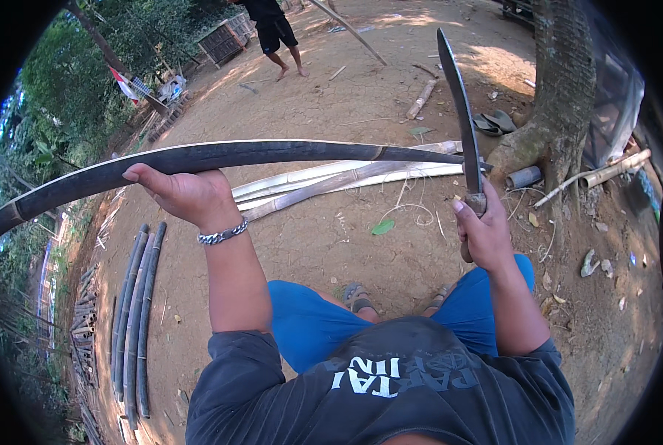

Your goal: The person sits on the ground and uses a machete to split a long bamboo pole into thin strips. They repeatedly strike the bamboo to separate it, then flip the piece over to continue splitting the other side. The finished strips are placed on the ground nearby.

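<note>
A long dark strip of split bamboo (265, 151) runs across the view, bowed by the lens, from the far left to beside the tree. My left hand (187, 194) supports it from below, thumb at its near edge and the other fingers mostly hidden behind it. My right hand (489, 230) is wrapped round the wooden handle of a machete (461, 104), whose long dark blade points up and away. The blade crosses the bamboo's right end; I cannot tell whether they touch. Beneath, pale split bamboo strips (302, 185) lie on the ground.
A tree trunk (561, 81) rises at the right, with sandals (495, 122) and a short bamboo piece (524, 176) by its roots. Dark bamboo poles (131, 319) lie at the left. Another person (276, 33) stands at the back, near a wooden crate (224, 43).
</note>
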### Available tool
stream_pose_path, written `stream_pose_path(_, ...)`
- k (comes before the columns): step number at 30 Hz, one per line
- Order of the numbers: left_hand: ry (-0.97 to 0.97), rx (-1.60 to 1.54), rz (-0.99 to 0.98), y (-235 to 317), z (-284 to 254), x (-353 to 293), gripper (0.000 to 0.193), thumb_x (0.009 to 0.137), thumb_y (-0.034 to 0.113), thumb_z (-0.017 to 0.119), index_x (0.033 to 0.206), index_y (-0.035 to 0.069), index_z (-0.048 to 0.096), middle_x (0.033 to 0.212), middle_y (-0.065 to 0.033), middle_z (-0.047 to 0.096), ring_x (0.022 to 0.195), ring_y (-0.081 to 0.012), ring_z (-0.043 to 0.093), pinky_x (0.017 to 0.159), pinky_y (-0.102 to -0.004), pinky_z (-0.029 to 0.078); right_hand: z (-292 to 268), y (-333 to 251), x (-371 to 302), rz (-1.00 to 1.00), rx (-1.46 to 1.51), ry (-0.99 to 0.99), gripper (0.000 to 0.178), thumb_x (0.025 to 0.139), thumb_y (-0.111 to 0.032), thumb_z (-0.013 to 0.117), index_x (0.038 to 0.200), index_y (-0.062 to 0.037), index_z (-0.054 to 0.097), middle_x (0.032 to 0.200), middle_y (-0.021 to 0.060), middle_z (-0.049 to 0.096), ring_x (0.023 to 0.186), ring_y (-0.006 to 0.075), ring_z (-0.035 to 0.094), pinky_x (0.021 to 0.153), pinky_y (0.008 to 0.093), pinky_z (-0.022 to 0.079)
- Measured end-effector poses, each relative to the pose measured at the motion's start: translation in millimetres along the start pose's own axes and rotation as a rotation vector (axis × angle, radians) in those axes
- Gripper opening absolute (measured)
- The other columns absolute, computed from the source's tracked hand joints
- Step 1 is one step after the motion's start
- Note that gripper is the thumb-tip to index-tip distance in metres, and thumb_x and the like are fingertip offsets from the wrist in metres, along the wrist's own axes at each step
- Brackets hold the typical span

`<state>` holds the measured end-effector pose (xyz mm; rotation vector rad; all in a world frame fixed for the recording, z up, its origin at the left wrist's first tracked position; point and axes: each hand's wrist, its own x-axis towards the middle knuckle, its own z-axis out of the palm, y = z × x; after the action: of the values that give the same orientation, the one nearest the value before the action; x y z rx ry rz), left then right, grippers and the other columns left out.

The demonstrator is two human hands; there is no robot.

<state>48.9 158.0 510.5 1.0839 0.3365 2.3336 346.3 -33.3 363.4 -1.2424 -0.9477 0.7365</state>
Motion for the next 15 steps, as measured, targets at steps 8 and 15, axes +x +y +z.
stream_pose_path(8,0.039,-0.027,-0.031,10.5,-15.9,-15.0,0.093,0.082,0.065,0.062,0.143,0.007,0.026,0.139,-0.0143,0.036,0.132,-0.0277,0.036,0.112,-0.0443,0.030,56.5,9.2,-19.5,-0.024,-0.237,-0.172,0.058,0.091,-0.025,0.063,0.140,-0.0048,0.040,0.080,0.0042,0.055,0.075,0.0146,0.055,0.073,0.0315,0.046)
stream_pose_path(15,0.073,0.017,-0.033,21.2,-26.9,-28.1,0.100,0.079,0.069,0.062,0.145,0.006,0.021,0.144,-0.0169,0.028,0.136,-0.0291,0.031,0.115,-0.0448,0.025,88.0,1.4,-31.1,-0.258,-0.381,-0.321,0.047,0.100,-0.028,0.043,0.143,-0.0113,0.038,0.091,0.0185,0.065,0.085,0.0375,0.063,0.079,0.0440,0.048)
